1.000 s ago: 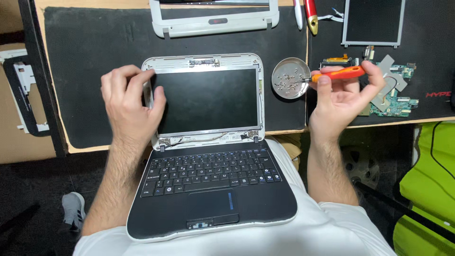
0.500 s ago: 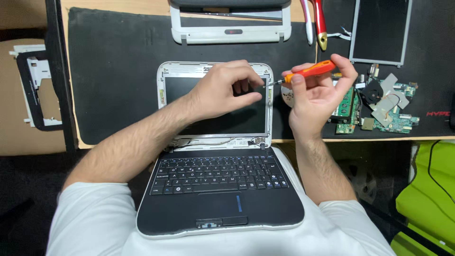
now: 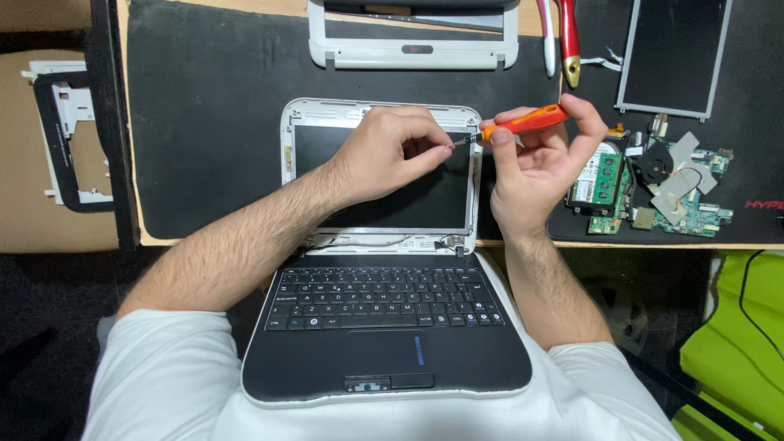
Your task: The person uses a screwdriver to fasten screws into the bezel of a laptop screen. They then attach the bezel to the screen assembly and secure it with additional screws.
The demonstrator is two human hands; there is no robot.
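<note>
A small laptop rests on my lap, black keyboard [image 3: 380, 298] toward me, its bare dark screen panel [image 3: 384, 192] lying flat on the desk edge in a white shell. My right hand [image 3: 539, 167] holds an orange-handled screwdriver [image 3: 527, 121] sideways above the screen's upper right corner, shaft pointing left. My left hand [image 3: 392, 151] reaches across the screen, thumb and forefinger pinched at the screwdriver's metal tip. Whether a screw sits between those fingers is hidden.
A black mat [image 3: 212, 106] covers the desk. A white screen bezel [image 3: 412, 53] lies at the back, a loose display panel [image 3: 674, 57] and red-handled tool [image 3: 569, 41] back right, a circuit board with fan [image 3: 657, 184] right, a black frame [image 3: 49, 139] left.
My left hand left the screen's left edge and crossed right to the screwdriver tip. My right hand carried the screwdriver left, to above the screen's upper right corner.
</note>
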